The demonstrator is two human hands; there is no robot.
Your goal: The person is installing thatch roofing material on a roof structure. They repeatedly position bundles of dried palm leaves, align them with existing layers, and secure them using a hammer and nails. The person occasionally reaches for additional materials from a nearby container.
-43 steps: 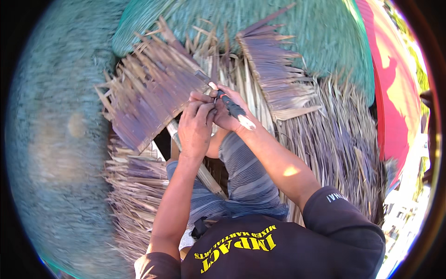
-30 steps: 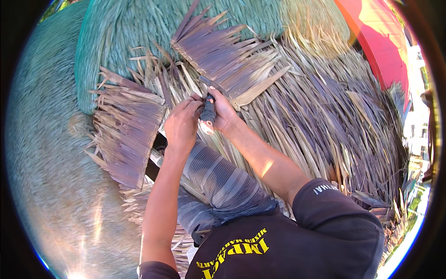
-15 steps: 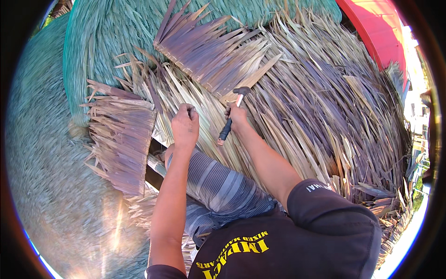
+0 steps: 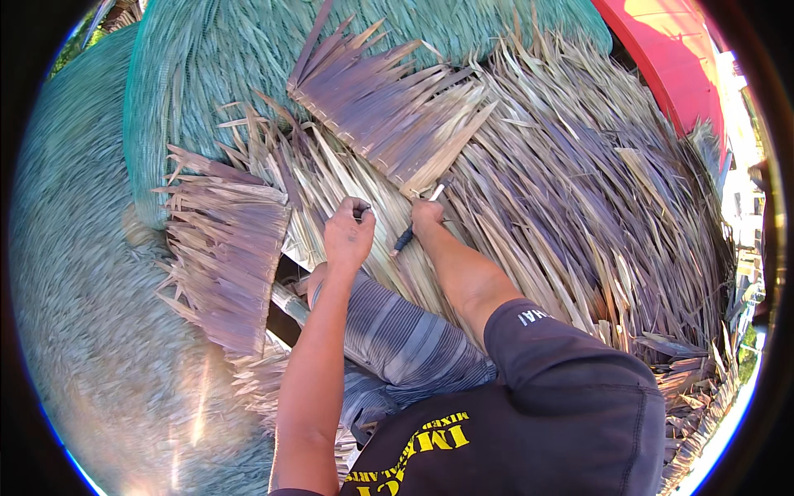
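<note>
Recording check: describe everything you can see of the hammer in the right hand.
The hammer is clasped around its middle by the right hand, which hides part of the handle. Below the fist shows a slim, black grip that looks wrapped, with a paler butt end; above it, a short whitish shaft. The head is dark and hard to make out against the thatch. It slants, butt toward lower left, head end toward upper right, just beside the stitched leaf panel's lower corner.

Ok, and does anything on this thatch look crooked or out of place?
Yes. The upper leaf panel lies over the thatch, across its grain, and the left leaf panel points another way, beside a dark gap. Their ragged ends stick out, so both look askew, perhaps unfastened.
</note>
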